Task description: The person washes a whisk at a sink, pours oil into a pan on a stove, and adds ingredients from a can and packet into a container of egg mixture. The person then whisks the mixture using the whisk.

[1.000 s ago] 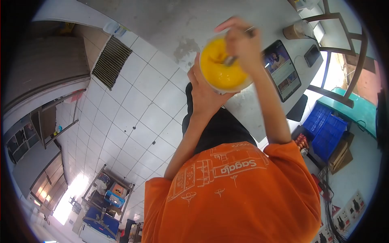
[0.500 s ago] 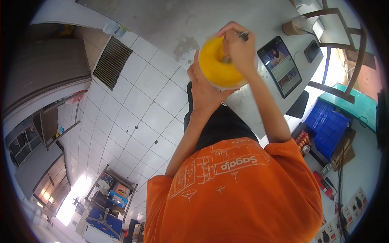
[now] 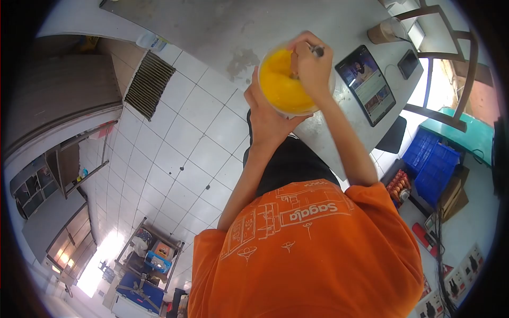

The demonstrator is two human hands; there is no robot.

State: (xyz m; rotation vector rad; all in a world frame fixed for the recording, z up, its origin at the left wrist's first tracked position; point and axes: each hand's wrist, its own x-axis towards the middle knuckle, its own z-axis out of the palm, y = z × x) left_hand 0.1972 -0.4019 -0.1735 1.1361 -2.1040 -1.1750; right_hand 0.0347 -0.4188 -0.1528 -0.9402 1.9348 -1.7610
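Observation:
A round container (image 3: 283,114) full of bright yellow liquid (image 3: 281,93) is tilted toward the camera near the table's edge. My left hand (image 3: 269,124) is wrapped round its lower left side, the thumb along the bottom rim. Over the right part of the container, my right hand (image 3: 314,66) is closed on the handle of a metal utensil (image 3: 317,51). The utensil's lower end dips into the liquid, and its tip is hidden there.
On the grey table (image 3: 212,26) lie a tablet (image 3: 365,85) and a phone (image 3: 408,64), beside a cup of brown drink (image 3: 386,32). A chair (image 3: 461,79) stands at the right. Blue crates (image 3: 430,164) and a tray of eggs (image 3: 397,185) are lower right.
My right hand and the utensil have shifted within the container, and the yellow liquid's surface has swirled. My left hand keeps its hold. The camera view has shifted slightly.

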